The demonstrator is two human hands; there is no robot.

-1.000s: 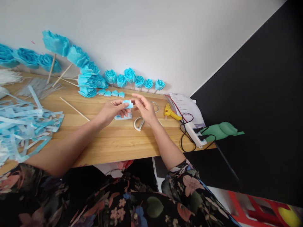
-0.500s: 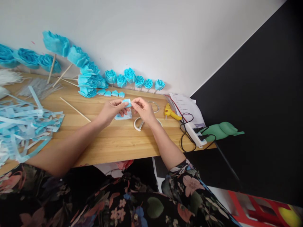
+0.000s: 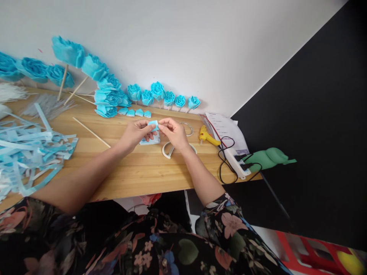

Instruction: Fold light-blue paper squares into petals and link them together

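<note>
A small light-blue piece of crepe paper [image 3: 153, 124] is held above the table between both hands. My left hand [image 3: 138, 132] pinches its left side between thumb and fingers. At its right edge, my right hand [image 3: 173, 131] closes thumb and fingertips on it. Below the hands lies a small stack of pale blue paper pieces [image 3: 150, 140], partly covered by the left fingers. White-handled scissors [image 3: 167, 151] rest under my right hand, which hides their middle. A silvery ring-shaped roll [image 3: 187, 129] lies just beyond that hand.
Blue paper flowers [image 3: 157, 91] on sticks line the wall, with several folded petals [image 3: 139, 112] before them. Paper strips [image 3: 25, 149] heap at left near a loose wooden stick [image 3: 91, 131]. At right are a yellow glue gun [image 3: 208, 135], cables and a power strip [image 3: 237, 164].
Both hands stay in nearly the same place with the paper piece. My right fingertips have shifted very slightly left along its edge.
</note>
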